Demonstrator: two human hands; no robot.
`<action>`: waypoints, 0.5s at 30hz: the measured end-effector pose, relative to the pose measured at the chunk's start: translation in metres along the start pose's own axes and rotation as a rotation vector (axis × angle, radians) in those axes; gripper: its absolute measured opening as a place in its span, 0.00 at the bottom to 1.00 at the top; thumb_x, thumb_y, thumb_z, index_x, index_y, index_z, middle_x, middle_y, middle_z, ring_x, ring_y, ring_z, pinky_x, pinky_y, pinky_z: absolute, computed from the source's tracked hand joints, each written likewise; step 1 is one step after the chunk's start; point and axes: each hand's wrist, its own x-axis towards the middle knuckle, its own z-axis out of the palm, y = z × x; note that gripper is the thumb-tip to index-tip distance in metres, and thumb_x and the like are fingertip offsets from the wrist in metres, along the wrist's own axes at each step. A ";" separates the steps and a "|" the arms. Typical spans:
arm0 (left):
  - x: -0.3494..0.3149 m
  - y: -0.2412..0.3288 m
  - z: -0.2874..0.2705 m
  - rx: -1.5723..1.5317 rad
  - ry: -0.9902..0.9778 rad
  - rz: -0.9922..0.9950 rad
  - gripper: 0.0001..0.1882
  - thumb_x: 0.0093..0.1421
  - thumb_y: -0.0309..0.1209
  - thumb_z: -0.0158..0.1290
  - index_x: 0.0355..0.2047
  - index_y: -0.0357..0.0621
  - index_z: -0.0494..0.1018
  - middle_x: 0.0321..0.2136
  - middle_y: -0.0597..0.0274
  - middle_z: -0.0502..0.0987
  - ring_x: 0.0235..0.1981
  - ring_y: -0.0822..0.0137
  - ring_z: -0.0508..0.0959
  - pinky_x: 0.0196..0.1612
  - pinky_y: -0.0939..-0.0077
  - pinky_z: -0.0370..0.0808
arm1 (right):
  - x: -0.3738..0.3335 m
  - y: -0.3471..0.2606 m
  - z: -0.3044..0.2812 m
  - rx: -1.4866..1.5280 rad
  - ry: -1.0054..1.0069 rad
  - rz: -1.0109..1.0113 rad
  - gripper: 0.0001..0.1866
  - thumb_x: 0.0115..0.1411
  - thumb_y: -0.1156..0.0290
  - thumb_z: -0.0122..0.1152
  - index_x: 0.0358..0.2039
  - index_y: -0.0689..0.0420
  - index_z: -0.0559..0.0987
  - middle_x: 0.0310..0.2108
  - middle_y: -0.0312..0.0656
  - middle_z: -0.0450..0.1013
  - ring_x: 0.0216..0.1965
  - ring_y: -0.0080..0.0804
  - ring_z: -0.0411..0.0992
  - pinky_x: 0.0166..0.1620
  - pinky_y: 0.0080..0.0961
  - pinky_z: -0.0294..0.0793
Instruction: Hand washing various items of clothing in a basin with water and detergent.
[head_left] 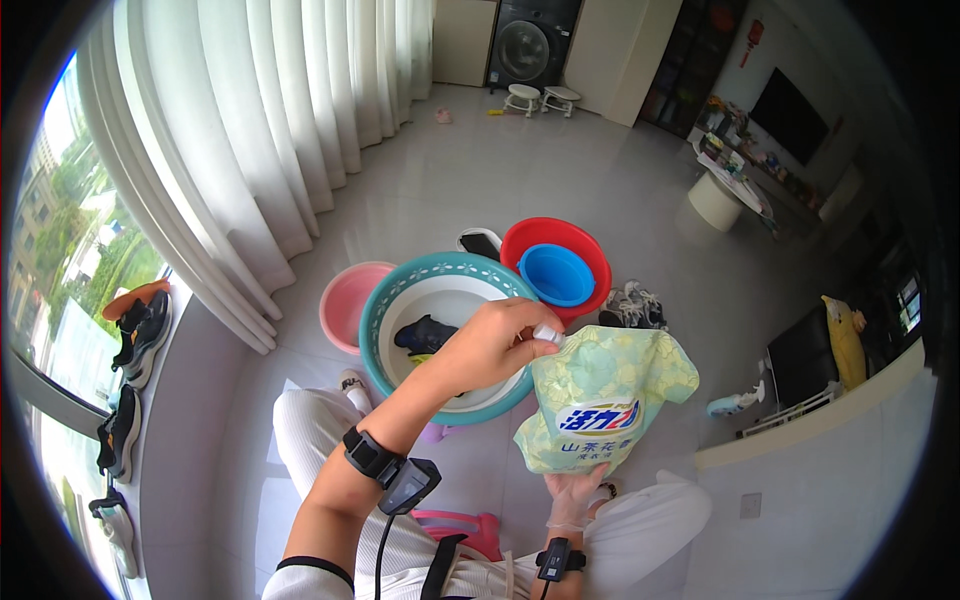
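Pouch of laundry liquid (605,400), soft plastic in pale green and yellow with a printed label, held up in the middle of the head view, above the person's lap and just in front of a teal basin (385,310). The left hand (490,345) reaches in from the lower left, bare, with a black band and small device at the wrist; its fingers are closed together around the small white cap (547,333) at the pouch's top left corner. The right hand (575,495), in a thin clear glove, comes up from below and clasps the bottom of the pouch, fingers wrapped on it. The pouch looks plump and fairly full, so it is likely weighty for its size and floppy: the film will sag and fold wherever it is not supported, and its glossy skin may be slick, more so if wet. The stiff spout under the cap and the sealed bottom edge seem the surest places to hold; squeezing the belly could push liquid out once the cap is off. The teal basin holds a white inner bowl with a dark shoe (425,335) lying in it. Behind it stand a pink basin (345,300) to the left and a red basin (575,240) with a blue one (555,275) nested inside to the right, all on a pale tiled floor (520,170). White curtains (270,120) hang at the left, with shoes (135,330) lined along the windowsill.
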 end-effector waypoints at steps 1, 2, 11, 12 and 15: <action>0.001 0.001 -0.002 -0.001 0.000 -0.002 0.11 0.60 0.32 0.53 0.32 0.34 0.76 0.16 0.57 0.73 0.18 0.66 0.73 0.24 0.76 0.69 | -0.001 -0.001 0.001 -0.005 -0.013 -0.003 0.51 0.39 0.43 0.73 0.61 0.45 0.60 0.57 0.36 0.63 0.57 0.40 0.64 0.52 0.48 0.72; 0.003 0.004 -0.004 0.067 -0.055 -0.151 0.13 0.59 0.34 0.54 0.29 0.33 0.75 0.15 0.55 0.73 0.18 0.62 0.74 0.24 0.73 0.70 | -0.001 -0.002 0.001 -0.010 -0.026 -0.006 0.50 0.39 0.44 0.73 0.61 0.45 0.60 0.57 0.37 0.63 0.57 0.40 0.63 0.52 0.48 0.72; -0.004 -0.017 -0.010 -0.145 -0.052 -0.462 0.17 0.62 0.37 0.51 0.32 0.31 0.75 0.22 0.54 0.77 0.18 0.64 0.76 0.24 0.72 0.73 | -0.001 -0.001 0.009 -0.065 0.042 -0.037 0.50 0.40 0.46 0.73 0.61 0.47 0.60 0.59 0.38 0.62 0.59 0.40 0.62 0.55 0.49 0.68; -0.007 -0.027 -0.009 -0.124 -0.060 -0.257 0.16 0.62 0.36 0.51 0.35 0.31 0.75 0.24 0.54 0.77 0.19 0.66 0.77 0.25 0.74 0.73 | 0.000 -0.001 0.009 -0.065 0.042 -0.036 0.50 0.40 0.46 0.73 0.61 0.47 0.60 0.59 0.38 0.62 0.59 0.40 0.62 0.55 0.49 0.68; -0.008 -0.029 -0.011 -0.153 -0.078 -0.204 0.13 0.62 0.32 0.50 0.35 0.31 0.74 0.24 0.54 0.77 0.19 0.67 0.77 0.25 0.75 0.74 | 0.001 -0.002 0.009 -0.070 0.033 -0.023 0.50 0.40 0.47 0.74 0.61 0.47 0.60 0.59 0.38 0.62 0.59 0.40 0.61 0.56 0.50 0.66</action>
